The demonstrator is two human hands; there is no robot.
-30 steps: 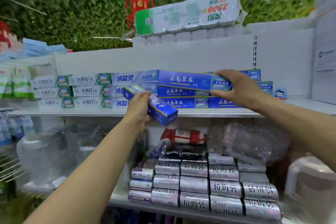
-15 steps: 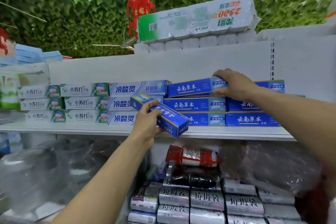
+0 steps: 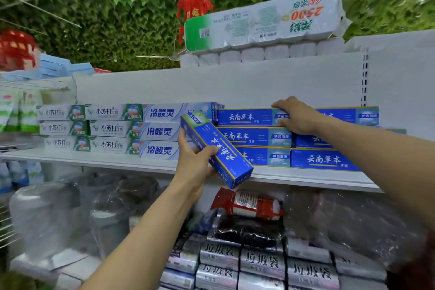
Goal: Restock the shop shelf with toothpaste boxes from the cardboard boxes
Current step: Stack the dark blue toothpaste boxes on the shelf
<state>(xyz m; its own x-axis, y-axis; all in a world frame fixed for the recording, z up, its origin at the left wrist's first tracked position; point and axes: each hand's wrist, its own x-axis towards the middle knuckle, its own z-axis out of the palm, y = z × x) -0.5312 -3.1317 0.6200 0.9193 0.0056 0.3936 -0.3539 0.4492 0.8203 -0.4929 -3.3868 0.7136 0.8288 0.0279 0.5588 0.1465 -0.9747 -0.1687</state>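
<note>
The white shelf [image 3: 94,160] carries a blue stack [image 3: 259,136] of toothpaste boxes, 3 layers high. All of them lie lengthwise along the shelf front, just right of the white-and-green boxes [image 3: 106,129]. The loose toothpaste box [image 3: 219,150] hangs before the stack's left end. Its long axis is tilted, far end up-left and near end down-right, so it likely needs turning level before it joins a row. It is a long blue carton with white lettering. The left hand [image 3: 193,165] holds it, grip wrapped round its middle. The right hand [image 3: 296,116] clasps the top box [image 3: 244,116] at its right end.
</note>
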